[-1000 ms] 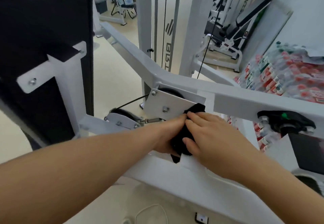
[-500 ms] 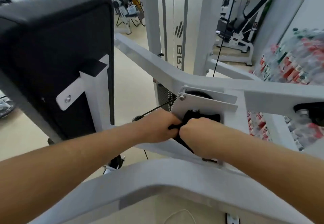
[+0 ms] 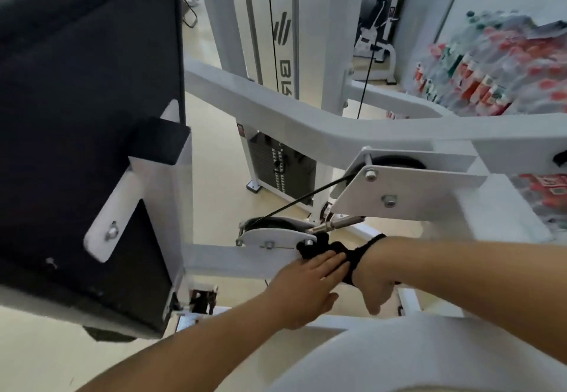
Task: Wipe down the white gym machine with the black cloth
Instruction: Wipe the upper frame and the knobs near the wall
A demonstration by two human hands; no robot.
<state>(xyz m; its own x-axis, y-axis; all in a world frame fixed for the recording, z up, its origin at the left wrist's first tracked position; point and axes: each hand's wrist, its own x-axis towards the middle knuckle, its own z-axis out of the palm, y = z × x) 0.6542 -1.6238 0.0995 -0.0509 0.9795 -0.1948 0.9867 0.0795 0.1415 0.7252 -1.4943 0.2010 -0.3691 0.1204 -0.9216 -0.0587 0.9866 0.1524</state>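
Wiping spot: black cloth [image 3: 319, 248] against pulley bracket [image 3: 270, 236], white gym machine [image 3: 337, 133]
Left hand [image 3: 303, 284]: flat on cloth
Right hand [image 3: 377, 278]: gripping cloth beside bracket

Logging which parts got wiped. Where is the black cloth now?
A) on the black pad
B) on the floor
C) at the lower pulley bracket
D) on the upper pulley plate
C: the black cloth is bunched against the end of the lower pulley bracket, with the left hand pressing on it.

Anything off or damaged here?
No damage visible. The black cloth is bunched against the lower pulley bracket, under the left hand, and a dark strip seems looped over the wrist of the right hand.
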